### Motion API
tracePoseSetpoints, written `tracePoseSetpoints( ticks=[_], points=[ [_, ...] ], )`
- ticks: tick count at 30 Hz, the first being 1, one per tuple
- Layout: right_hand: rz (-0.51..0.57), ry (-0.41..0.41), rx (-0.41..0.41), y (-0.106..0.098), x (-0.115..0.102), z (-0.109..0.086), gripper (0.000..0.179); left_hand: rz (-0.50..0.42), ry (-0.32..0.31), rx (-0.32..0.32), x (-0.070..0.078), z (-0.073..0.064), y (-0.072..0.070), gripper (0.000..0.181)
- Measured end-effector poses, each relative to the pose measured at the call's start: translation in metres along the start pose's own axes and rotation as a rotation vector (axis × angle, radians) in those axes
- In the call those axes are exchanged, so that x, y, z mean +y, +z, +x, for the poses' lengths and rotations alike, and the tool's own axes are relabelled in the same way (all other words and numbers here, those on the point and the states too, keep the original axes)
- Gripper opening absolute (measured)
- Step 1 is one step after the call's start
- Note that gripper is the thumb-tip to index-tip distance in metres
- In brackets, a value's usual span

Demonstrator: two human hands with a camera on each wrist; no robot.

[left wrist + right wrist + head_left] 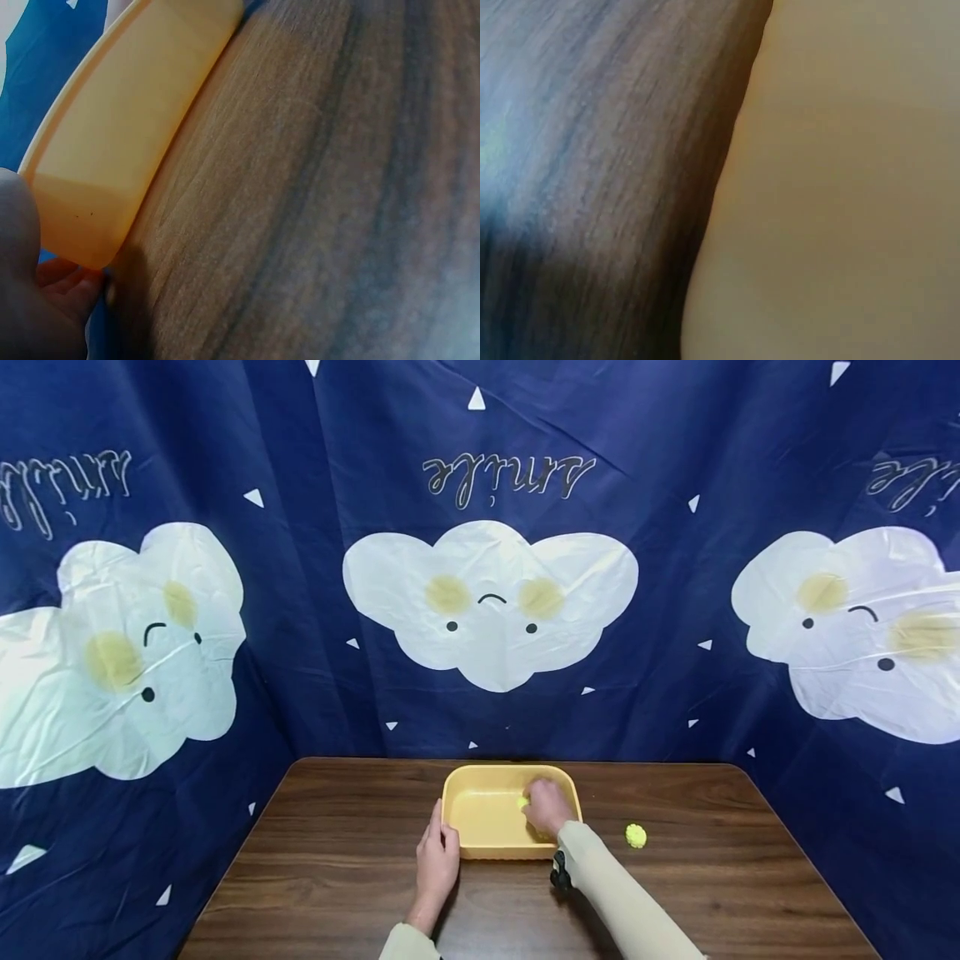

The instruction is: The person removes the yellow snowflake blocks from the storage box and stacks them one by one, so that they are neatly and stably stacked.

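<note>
A shallow yellow plastic tub sits on the wooden table. My left hand holds its left front corner, fingers along the outer wall and thumb at the rim; the left wrist view also shows the thumb there. Inside the tub's right half, my right hand reaches down with curled fingers around a small bright yellow piece, mostly hidden by the fingers. Right of the tub lies a bumpy yellow-green ball. The right wrist view shows only the tub's wall close up, without the hand.
The brown wooden table extends around the tub. A blue curtain printed with white clouds hangs behind the table and at both sides. A small black device sits at the right wrist, close to the tub's front right corner.
</note>
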State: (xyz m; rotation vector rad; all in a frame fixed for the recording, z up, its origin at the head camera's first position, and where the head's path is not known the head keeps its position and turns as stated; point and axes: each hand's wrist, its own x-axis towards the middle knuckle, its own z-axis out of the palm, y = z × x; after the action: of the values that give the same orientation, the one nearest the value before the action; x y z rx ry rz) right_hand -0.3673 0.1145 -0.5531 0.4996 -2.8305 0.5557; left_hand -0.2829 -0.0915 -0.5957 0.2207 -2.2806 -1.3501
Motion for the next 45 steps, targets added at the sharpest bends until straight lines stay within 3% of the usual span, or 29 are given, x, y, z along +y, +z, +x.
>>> tracePoseSetpoints(
  ticks=[2,11,22,27,33,40,45],
  points=[
    [0.013,0.010,-0.010,-0.001,0.000,0.000,0.005,-0.002,-0.002,-0.006,0.000,0.000,0.000,0.052],
    [0.092,0.090,-0.107,-0.003,0.001,0.001,0.019,0.002,-0.018,-0.015,0.004,-0.001,0.000,0.052],
    [0.116,0.108,-0.093,-0.010,0.000,-0.002,0.022,-0.007,-0.016,-0.015,0.006,-0.001,0.000,0.051],
    [0.175,0.039,-0.043,-0.026,0.002,-0.006,0.017,-0.004,-0.029,-0.025,0.007,-0.003,-0.001,0.051],
    [0.276,0.075,0.046,-0.057,0.015,-0.009,0.013,-0.003,-0.021,-0.013,0.007,-0.004,-0.002,0.051],
    [0.317,0.089,0.090,-0.090,0.041,-0.023,0.007,0.003,-0.030,-0.009,0.006,-0.007,-0.006,0.050],
    [0.284,0.080,0.104,-0.106,0.067,-0.034,0.006,0.002,-0.033,-0.013,0.007,-0.008,-0.005,0.050]
  ],
)
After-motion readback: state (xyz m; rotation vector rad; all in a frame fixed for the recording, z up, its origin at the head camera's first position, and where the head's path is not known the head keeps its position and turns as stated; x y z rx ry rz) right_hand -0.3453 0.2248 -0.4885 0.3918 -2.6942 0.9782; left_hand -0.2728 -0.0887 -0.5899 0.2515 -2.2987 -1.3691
